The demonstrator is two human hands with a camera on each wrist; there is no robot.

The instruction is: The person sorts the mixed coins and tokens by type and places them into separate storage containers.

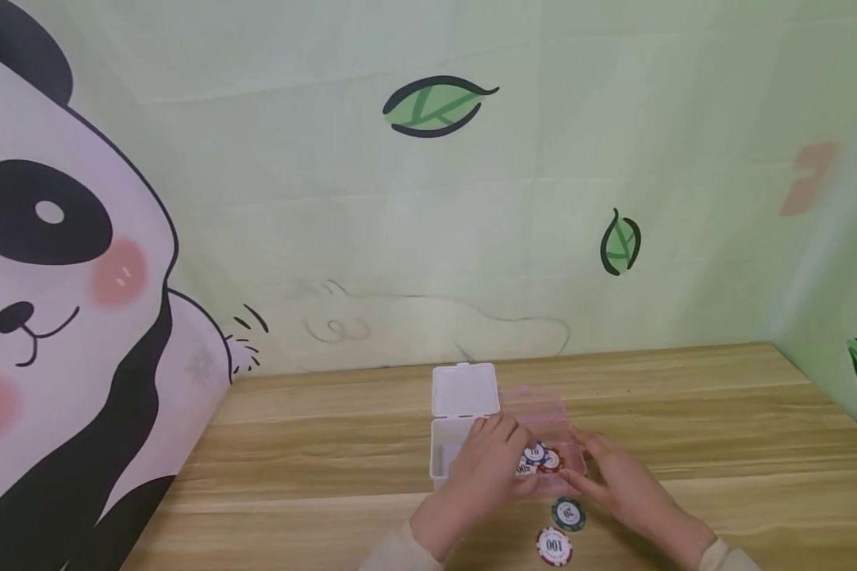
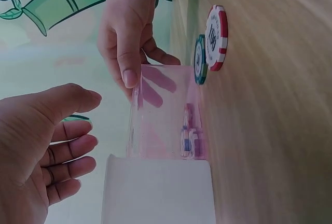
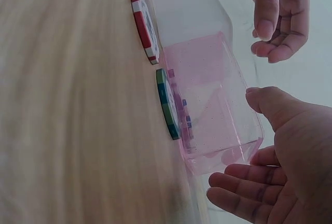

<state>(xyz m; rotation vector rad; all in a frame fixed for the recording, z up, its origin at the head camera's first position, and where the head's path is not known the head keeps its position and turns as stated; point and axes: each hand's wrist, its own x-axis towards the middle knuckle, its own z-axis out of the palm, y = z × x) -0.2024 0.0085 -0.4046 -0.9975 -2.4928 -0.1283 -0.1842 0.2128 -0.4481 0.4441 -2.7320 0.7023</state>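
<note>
A clear pink plastic box (image 1: 543, 404) stands on the table, with several poker chips (image 1: 551, 460) at its bottom. My right hand (image 1: 632, 485) holds the box at its right end, thumb at the near side and fingers around the far corner. Above the boxes, my left hand (image 1: 489, 460) holds nothing, its fingers loosely bent, as the left wrist view shows. Left of the pink box and against it is a white box (image 1: 439, 452) with its lid raised. From the head view, my left hand hides part of both boxes.
Near the pink box's front, a green chip marked 20 (image 1: 568, 514) and a red-and-white chip marked 100 (image 1: 554, 546) lie on the wooden table (image 1: 293, 460). A printed cloth backdrop (image 1: 314, 198) with a panda and leaves rises behind the table and along its sides.
</note>
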